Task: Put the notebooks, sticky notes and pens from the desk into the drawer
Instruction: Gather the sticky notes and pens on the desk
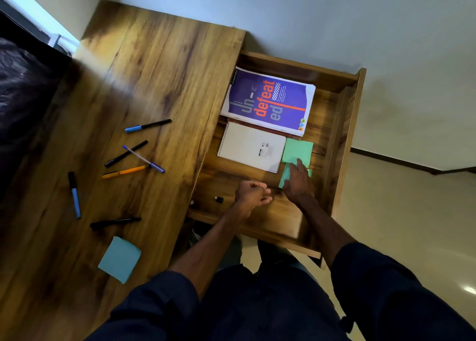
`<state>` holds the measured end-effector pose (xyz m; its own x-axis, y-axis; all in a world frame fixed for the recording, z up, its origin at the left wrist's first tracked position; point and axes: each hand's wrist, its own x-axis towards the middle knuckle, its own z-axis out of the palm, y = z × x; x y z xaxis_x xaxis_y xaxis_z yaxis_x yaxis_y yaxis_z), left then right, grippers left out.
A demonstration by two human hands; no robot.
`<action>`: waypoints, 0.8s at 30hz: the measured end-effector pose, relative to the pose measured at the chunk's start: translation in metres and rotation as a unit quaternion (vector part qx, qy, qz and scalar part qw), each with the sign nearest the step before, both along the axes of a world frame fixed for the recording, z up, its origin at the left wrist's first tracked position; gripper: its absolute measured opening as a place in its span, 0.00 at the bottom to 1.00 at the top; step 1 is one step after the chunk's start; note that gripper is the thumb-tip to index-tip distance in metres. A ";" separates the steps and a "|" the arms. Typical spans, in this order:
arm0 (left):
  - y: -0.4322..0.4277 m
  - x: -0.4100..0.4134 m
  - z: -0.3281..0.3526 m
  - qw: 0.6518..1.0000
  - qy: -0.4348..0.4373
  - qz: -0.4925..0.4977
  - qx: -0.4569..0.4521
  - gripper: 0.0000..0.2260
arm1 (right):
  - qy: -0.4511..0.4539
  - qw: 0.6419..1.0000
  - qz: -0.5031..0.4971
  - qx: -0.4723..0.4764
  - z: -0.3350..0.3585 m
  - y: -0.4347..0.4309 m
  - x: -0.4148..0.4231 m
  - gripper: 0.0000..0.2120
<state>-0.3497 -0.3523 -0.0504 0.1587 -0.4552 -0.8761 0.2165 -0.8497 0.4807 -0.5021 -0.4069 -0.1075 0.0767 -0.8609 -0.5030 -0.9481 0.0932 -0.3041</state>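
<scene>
Green sticky notes being set down in the drawer.

The right hand (296, 183) is laid, fingers (298, 163) fairly straight, on a green sticky pad (283, 179), with a second green pad (297, 148) just beyond the fingertips and two notebooks (268, 101) further out, all in the drawer (342, 124). The left hand (253, 194) is held beside it, loosely curled and empty. Well to the left, pens (126, 172) and a blue sticky pad (119, 259) are left on the desk (154, 70); a reach back there is judged to be called for next.

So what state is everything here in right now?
Drawer: open.
Purple notebook: in drawer.
Spiral notebook: in drawer, closed.
Green sticky pads: in drawer.
Blue sticky pad: on desk.
Six pens: on desk.
Right hand: resting on a green pad.
Left hand: loosely curled, empty.
</scene>
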 end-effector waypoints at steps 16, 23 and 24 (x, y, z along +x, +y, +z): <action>0.011 0.012 0.002 1.000 -0.009 -0.003 -0.006 0.09 | 0.018 0.998 0.007 0.059 -0.009 -0.020 -0.016 0.35; 0.012 0.011 0.001 1.000 -0.013 -0.006 -0.001 0.09 | 0.029 0.999 0.002 0.035 -0.010 -0.011 -0.010 0.37; 0.012 0.011 0.001 1.000 -0.014 -0.006 -0.001 0.09 | 0.025 0.999 0.006 0.040 -0.011 -0.010 -0.010 0.37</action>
